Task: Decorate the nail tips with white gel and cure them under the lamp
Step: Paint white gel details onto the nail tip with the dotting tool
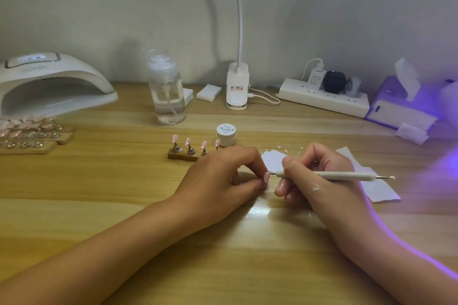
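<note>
Pinching a small pink nail tip [266,177] between thumb and forefinger, the left hand [223,176] rests on the pale wood-grain table [111,181]; the fingertips hide much of the tip. At far left a glossy white domed curing lamp [49,82] is cut off by the frame edge. In front of it, wooden strips [32,135] carry more tips, too blurred to count. A clear plastic pump bottle [167,91] stands further right. The small wooden stand [179,155] bears four pink tips on metal pegs, its right end hidden behind the left hand. Just behind it sits the round white gel pot [226,134], lid on. The right hand [314,181] is curled round a slim, matte pale dotting pen [334,175], whose metal point touches the held nail tip; a white smear marks the hand. A white paper sheet [371,188] lies partly under that hand. Violet glow washes out the far right.
</note>
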A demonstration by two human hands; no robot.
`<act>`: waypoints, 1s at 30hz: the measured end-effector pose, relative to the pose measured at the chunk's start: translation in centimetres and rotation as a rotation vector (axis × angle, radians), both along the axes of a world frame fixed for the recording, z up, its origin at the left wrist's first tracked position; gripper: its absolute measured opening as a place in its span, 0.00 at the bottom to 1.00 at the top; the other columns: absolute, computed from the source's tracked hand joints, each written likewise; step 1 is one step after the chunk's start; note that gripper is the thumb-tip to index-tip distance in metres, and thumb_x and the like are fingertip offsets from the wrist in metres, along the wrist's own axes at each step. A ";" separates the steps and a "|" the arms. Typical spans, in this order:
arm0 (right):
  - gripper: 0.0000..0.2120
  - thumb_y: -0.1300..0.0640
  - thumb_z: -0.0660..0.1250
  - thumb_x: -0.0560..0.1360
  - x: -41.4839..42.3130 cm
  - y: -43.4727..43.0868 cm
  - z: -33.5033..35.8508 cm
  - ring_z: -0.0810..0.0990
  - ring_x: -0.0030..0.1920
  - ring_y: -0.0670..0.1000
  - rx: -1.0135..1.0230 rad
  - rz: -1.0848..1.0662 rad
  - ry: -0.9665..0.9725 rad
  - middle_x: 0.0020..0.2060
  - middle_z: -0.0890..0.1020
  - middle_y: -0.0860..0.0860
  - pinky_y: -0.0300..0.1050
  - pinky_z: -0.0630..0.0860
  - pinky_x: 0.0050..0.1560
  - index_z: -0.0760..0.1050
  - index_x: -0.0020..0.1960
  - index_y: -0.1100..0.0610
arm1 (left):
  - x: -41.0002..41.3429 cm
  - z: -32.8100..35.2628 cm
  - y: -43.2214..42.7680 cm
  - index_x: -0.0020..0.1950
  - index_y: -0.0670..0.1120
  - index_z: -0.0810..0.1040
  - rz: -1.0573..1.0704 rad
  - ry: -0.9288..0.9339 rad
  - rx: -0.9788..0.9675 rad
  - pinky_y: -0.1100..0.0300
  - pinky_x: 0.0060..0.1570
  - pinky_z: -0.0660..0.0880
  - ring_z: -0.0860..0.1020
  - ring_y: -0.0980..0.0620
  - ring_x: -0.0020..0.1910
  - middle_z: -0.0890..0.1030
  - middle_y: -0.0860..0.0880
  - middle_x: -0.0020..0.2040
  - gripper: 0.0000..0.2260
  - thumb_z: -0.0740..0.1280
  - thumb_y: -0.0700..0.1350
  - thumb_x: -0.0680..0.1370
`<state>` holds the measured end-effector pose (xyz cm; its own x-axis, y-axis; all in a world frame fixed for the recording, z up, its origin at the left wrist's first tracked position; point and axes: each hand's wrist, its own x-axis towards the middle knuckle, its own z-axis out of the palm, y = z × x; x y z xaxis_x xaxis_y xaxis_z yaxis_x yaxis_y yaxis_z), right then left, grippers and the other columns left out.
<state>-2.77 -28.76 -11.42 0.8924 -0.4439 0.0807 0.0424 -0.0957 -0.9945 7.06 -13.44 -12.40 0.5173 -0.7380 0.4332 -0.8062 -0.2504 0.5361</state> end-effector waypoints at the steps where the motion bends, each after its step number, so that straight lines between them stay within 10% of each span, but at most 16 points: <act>1: 0.11 0.60 0.68 0.74 0.0 0.0 0.0 0.78 0.26 0.48 -0.005 0.002 0.000 0.28 0.83 0.57 0.39 0.76 0.28 0.68 0.36 0.58 | 0.0 0.0 0.0 0.42 0.53 0.79 0.002 0.003 0.001 0.75 0.31 0.62 0.70 0.70 0.30 0.72 0.76 0.33 0.08 0.74 0.41 0.73; 30: 0.11 0.48 0.70 0.78 0.7 -2.5 -0.2 0.72 0.23 0.43 -0.225 -0.188 -0.163 0.28 0.82 0.50 0.32 0.67 0.25 0.74 0.42 0.52 | 0.2 -0.3 0.0 0.44 0.55 0.79 0.012 0.097 0.012 0.72 0.34 0.62 0.73 0.67 0.31 0.82 0.62 0.42 0.06 0.73 0.44 0.75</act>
